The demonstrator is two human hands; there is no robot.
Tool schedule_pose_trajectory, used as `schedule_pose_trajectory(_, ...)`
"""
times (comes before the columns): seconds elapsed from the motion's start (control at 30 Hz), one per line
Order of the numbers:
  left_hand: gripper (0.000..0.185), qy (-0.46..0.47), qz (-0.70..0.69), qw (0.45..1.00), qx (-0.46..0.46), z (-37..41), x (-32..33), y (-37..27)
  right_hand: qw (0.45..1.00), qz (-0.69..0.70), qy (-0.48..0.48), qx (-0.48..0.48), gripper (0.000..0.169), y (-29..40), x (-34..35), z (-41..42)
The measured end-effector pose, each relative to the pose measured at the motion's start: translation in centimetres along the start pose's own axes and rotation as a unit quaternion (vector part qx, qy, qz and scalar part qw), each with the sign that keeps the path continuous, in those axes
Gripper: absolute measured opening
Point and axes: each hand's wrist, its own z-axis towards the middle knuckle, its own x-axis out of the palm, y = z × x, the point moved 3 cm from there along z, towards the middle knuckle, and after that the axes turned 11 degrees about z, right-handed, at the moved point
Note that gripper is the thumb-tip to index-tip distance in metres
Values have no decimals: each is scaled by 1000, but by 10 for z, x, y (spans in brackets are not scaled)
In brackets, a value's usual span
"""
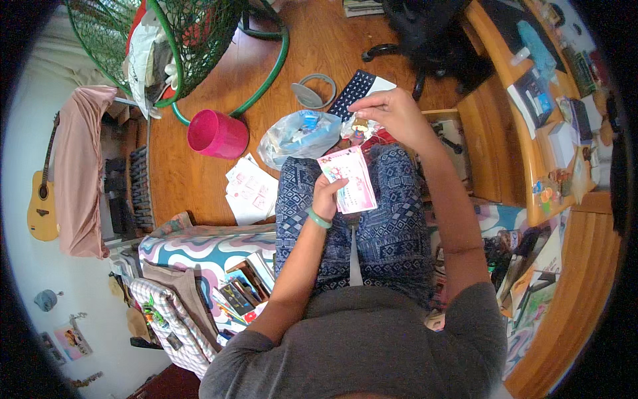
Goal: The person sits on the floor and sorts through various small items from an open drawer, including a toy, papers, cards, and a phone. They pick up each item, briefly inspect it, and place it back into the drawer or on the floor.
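My left hand (326, 195), with a green bangle at its wrist, holds a small stack of pink and white printed cards (351, 184) above my lap, the thumb lying on top. Beyond the cards, my right hand (381, 112) pinches a small brown, yellow and blue figure (359, 127) at its upper end. Whether the figure is a charm or a cut-out I cannot tell. Behind it lies clear crinkled plastic. A pale translucent plastic bag (299, 139) with things inside sits on the floor just beyond my knees.
White sheets with red drawings (249, 189) and a pink bin (218, 134) are to the left. A grey ring with a disc (314, 92) and a star-patterned navy item (351, 92) lie ahead. A green net chair stands upper left, a wooden desk (523, 164) to the right.
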Motion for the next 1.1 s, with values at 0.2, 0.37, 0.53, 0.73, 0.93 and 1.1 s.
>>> schedule_pose_trajectory(0.2, 27, 296, 22, 950, -102, -15, 14, 4, 998, 58, -15, 24, 15, -65, -3, 26)
schedule_pose_trajectory(0.37, 14, 613, -430, 640, 176, -13, 37, -38, 985, -64, -101, 121, 10, -179, 8, 62)
schedule_pose_trajectory(0.53, 16, 619, -507, 587, 122, -14, 50, -73, 984, -130, -59, 104, 13, -319, 53, 120)
schedule_pose_trajectory(0.73, 34, 515, -560, 647, 44, 7, 62, -82, 977, -185, -49, 96, 7, -405, 149, 217)
schedule_pose_trajectory(0.93, 32, 642, -553, 501, 177, 18, 48, -89, 938, -224, 126, 231, 29, -465, 248, 189)
schedule_pose_trajectory(1.1, 31, 581, -570, 557, 164, 46, 35, -79, 924, -291, 144, 200, 42, -467, 199, 158)
